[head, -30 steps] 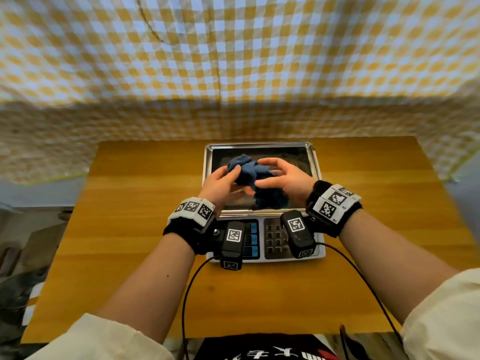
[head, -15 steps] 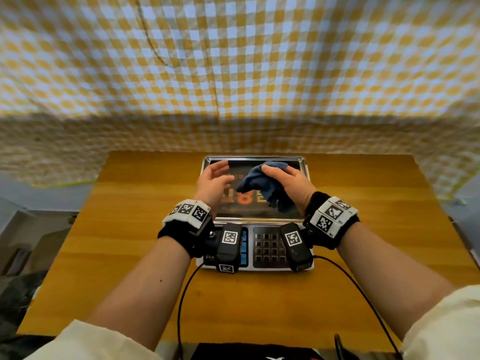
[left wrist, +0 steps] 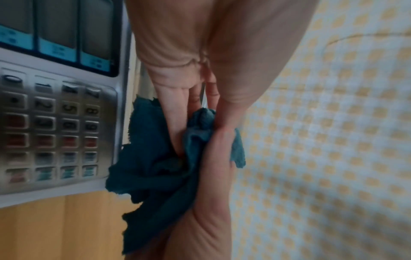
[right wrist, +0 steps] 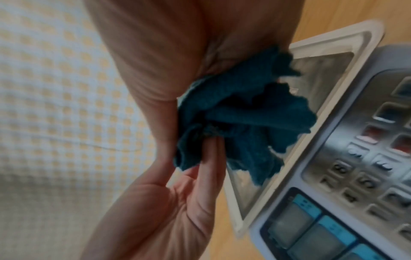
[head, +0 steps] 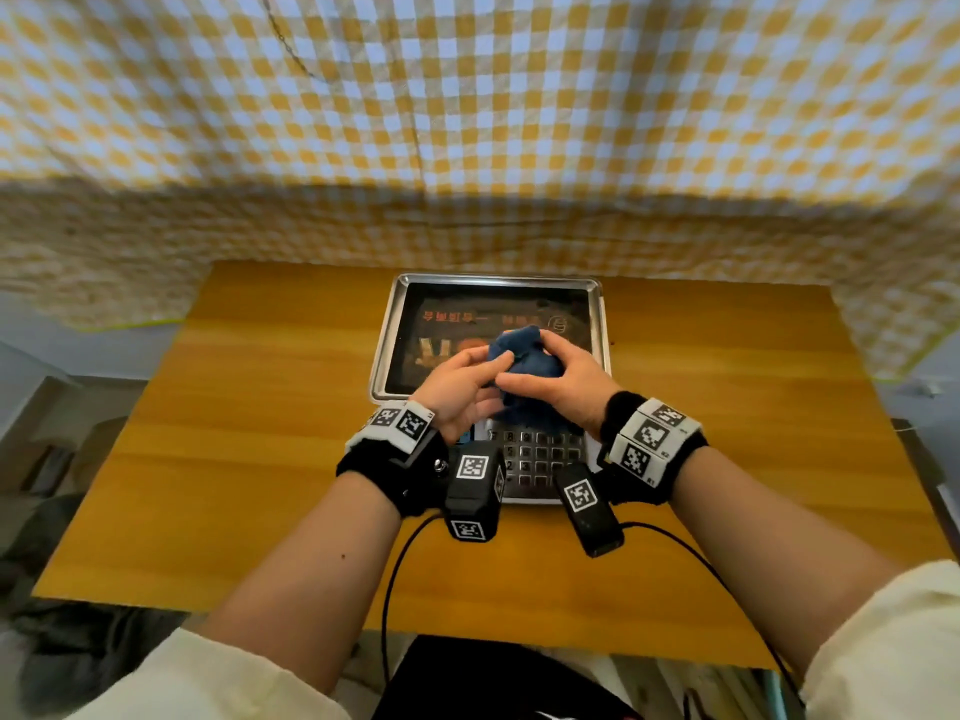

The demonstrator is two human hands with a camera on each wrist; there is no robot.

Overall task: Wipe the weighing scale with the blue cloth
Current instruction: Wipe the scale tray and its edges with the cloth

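Note:
The weighing scale sits mid-table, with a steel tray behind and a keypad in front. Just above the tray's near edge, the blue cloth is bunched between both hands. My right hand grips the bundle from the right, fingers curled over its top. My left hand meets it from the left and pinches a fold. In the left wrist view, the cloth hangs beside the keypad. The right wrist view shows the cloth over the tray, with the left hand's fingers on it.
The wooden table carries only the scale. A yellow checked cloth hangs as a backdrop behind the far edge. Black cables trail from my wrist cameras over the near edge.
Half a second ago my left hand was off the cloth, open beside it. It has come back and taken a fold. Both hands have drawn nearer, toward the tray's front edge.

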